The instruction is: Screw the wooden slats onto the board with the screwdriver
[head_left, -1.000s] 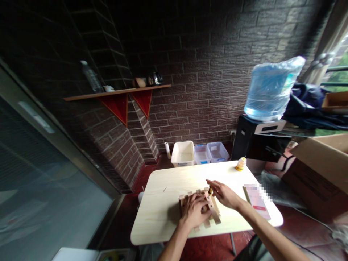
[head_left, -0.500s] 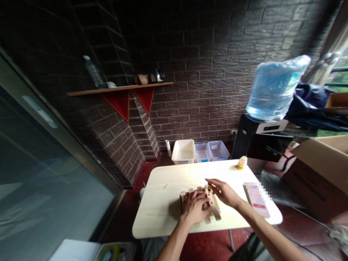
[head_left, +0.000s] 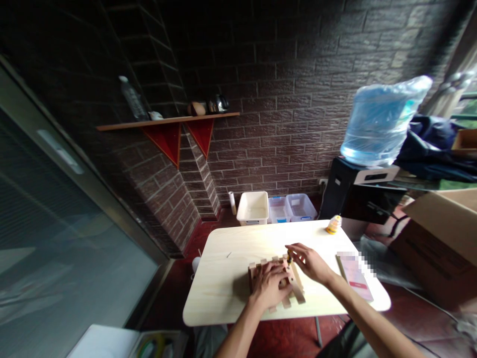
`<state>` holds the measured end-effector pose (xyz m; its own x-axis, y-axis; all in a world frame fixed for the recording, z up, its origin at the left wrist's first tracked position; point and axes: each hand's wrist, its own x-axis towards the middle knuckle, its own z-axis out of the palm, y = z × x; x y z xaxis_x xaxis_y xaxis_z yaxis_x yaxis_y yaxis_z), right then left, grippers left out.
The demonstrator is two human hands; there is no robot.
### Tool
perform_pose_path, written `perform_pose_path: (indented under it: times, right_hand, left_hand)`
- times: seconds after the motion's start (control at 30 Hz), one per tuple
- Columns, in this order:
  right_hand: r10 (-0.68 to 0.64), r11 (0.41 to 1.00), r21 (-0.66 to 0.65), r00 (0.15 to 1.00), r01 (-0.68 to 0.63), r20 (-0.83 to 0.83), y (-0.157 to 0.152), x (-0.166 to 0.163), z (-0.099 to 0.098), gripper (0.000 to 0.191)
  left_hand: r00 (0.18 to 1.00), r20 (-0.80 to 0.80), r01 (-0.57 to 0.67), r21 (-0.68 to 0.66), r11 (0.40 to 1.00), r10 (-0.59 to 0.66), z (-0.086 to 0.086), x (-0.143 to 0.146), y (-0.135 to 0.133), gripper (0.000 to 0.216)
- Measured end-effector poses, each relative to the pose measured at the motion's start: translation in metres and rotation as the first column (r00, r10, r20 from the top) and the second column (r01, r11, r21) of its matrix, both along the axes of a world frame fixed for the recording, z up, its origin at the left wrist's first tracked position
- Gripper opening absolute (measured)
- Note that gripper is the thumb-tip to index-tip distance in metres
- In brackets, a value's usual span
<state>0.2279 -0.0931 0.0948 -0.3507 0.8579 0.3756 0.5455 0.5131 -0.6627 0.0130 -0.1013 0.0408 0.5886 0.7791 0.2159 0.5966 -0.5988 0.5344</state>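
Note:
A small wooden slatted frame lies on the pale wooden table. My left hand lies on top of it with fingers curled over the slats, pressing it down. My right hand is at the frame's far right corner, fingers pinched round a small dark and yellow object that I cannot name. Much of the frame is hidden under my left hand.
A small yellow figure stands at the table's far edge. A pink booklet lies at the right. Behind the table are plastic bins, a water dispenser with a blue bottle and a cardboard box.
Both hands stay on the frame; my right hand's fingers have curled in slightly at the corner. The view has shifted a little.

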Motion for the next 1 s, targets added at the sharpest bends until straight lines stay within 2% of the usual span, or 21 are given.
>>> perform_pose_path:
  times: [0.43, 0.6, 0.83, 1.0]
  right_hand:
    - [-0.03, 0.999, -0.018, 0.999, 0.029, -0.029, -0.007, -0.002, 0.005, 0.031]
    - [-0.056, 0.998, -0.012, 0.998, 0.056, -0.039, -0.009, -0.003, -0.001, 0.029]
    - [-0.01, 1.0, 0.017, 0.998, 0.011, -0.06, -0.011, -0.002, -0.014, 0.043]
    - [0.003, 0.999, 0.032, 1.0, -0.002, -0.03, -0.009, 0.0, -0.008, 0.041]
  left_hand:
    - [0.999, -0.042, -0.025, 0.015, 1.0, 0.026, 0.006, -0.001, -0.004, 0.027]
    - [0.998, -0.04, -0.038, 0.015, 0.999, 0.038, 0.004, 0.0, -0.004, 0.026]
    - [1.0, -0.023, 0.007, 0.04, 0.999, -0.006, 0.005, 0.0, -0.003, 0.024]
    - [1.0, -0.005, 0.005, 0.073, 0.997, -0.005, 0.005, 0.001, -0.003, 0.03]
